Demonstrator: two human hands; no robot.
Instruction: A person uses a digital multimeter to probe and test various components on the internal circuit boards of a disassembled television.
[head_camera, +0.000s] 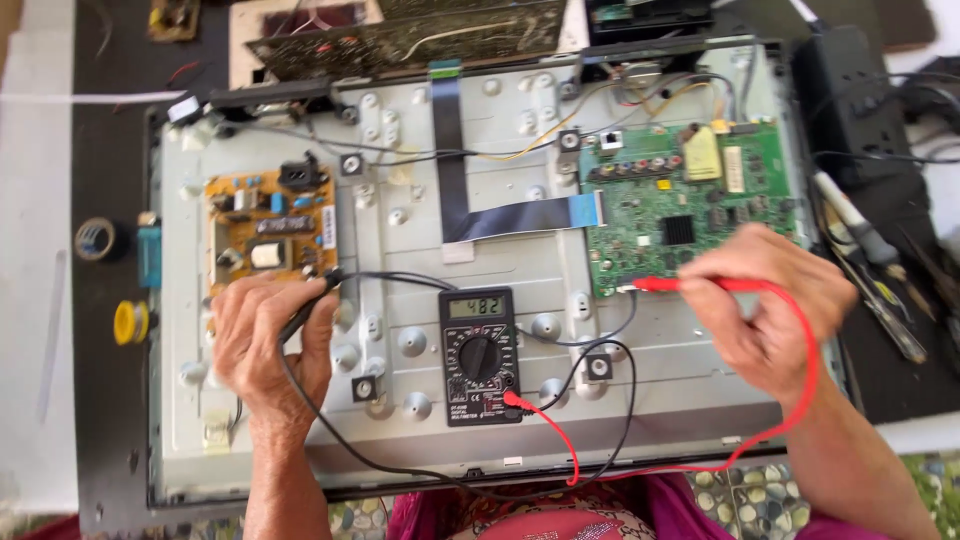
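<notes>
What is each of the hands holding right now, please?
Left hand: closed on the black probe.
Right hand: closed on the red probe.

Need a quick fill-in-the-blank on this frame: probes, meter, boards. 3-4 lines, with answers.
1. The right hand holds the ____ probe with its tip at the lower left edge of the green board.
2. The left hand holds the ____ probe near the yellow board.
3. The meter lies on the metal back panel, ____ the two hands.
4. A flat ribbon cable plugs into the ____ board.

Answers: red; black; between; green
</notes>
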